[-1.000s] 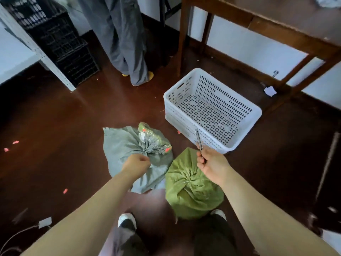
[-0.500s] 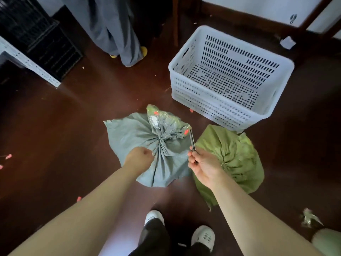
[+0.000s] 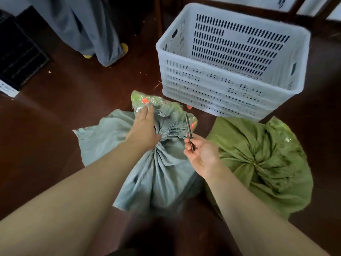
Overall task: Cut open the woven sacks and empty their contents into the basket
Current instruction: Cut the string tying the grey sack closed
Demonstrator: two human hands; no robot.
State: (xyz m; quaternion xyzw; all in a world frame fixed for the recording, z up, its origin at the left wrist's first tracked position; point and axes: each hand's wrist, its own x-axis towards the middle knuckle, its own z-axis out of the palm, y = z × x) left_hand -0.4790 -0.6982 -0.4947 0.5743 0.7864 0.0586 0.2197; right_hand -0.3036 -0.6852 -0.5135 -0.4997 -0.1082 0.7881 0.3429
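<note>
Flat left hand [image 3: 144, 130] hides the neck of the grey woven sack [image 3: 156, 174]; right hand [image 3: 202, 156] grips a thin dark blade [image 3: 189, 130] (handle hidden).

Both forearms extended forward; left hand [image 3: 143, 126] palm down, fingers straight; right hand [image 3: 201, 154] palm up, fingers pinching a slim dark tool [image 3: 189, 130].

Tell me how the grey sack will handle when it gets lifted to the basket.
The grey sack will probably be floppy: its cloth lies in loose folds and flat flaps on the floor. It likely sags from the gathered neck by the left hand, which looks the surest grip. Weight seems modest, since the bulge is small, though its contents barely show.
</note>
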